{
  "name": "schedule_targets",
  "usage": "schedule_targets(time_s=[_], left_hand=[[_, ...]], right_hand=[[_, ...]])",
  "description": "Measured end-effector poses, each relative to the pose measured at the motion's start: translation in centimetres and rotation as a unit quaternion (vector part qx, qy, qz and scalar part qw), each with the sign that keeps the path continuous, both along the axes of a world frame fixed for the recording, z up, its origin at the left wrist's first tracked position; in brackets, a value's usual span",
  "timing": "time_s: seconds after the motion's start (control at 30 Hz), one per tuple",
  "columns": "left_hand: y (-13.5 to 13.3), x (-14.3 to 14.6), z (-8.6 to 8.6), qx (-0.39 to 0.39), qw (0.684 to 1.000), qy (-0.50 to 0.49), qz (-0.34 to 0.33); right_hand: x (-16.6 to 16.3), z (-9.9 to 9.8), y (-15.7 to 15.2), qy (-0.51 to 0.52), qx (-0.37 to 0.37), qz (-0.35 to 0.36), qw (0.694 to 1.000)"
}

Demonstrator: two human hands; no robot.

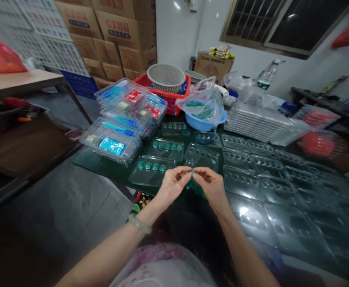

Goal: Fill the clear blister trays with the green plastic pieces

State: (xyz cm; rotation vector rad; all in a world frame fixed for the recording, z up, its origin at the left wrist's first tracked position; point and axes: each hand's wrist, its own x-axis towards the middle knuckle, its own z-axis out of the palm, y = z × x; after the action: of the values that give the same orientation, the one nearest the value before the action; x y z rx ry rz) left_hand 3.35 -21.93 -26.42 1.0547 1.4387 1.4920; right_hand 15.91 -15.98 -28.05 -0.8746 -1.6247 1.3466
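Observation:
My left hand (174, 182) and my right hand (210, 184) meet above the near edge of the dark table. Both are closed, thumbs and fingertips pinching a small green translucent piece (191, 172) between them; the fingers partly hide it. More green pieces (197, 188) lie in a cluster just below the hands. Left of them, a clear plastic tray (138, 177) carries a row of green pieces (152, 166). Behind it, another clear tray (178, 156) has a similar row (167, 146). One clear tray with moulded hollows (206, 154) lies just beyond my fingers.
Packed clear cases (126, 135) are stacked at the left. Farther back stand a red basket (173, 104) with a grey colander (166, 75), and a blue basin (197, 122) with green pieces in a plastic bag. Clear trays (243, 183) cover the right side, near a large tray stack (252, 123).

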Motion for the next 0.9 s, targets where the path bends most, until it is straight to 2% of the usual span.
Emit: schedule_targets(time_s=[0.2, 0.33, 0.4, 0.57, 0.73, 0.9], left_hand=[[-1.4, 1.6, -1.8, 0.030, 0.995, -0.072, -0.056], [-1.7, 1.5, -1.9, 0.027, 0.996, -0.074, -0.052], [-1.9, 1.3, -1.7, 0.033, 0.995, -0.078, -0.043], [-2.4, 0.4, -1.6, 0.012, 0.980, -0.187, -0.061], [-3.5, -0.8, -1.6, -0.011, 0.954, -0.284, -0.100], [-4.0, -1.4, -1.3, -0.018, 0.951, -0.297, -0.084]], right_hand=[[3.1, 0.0, -1.6, -0.077, -0.034, 0.086, 0.993], [3.1, 0.3, -2.2, -0.094, 0.026, 0.069, 0.993], [2.4, 0.4, -2.3, -0.085, 0.028, 0.063, 0.994], [0.5, 1.1, -2.3, -0.006, -0.099, 0.097, 0.990], [-0.7, 1.6, -2.1, 0.030, -0.224, 0.079, 0.971], [-1.2, 1.7, -2.3, 0.047, -0.292, 0.113, 0.949]])
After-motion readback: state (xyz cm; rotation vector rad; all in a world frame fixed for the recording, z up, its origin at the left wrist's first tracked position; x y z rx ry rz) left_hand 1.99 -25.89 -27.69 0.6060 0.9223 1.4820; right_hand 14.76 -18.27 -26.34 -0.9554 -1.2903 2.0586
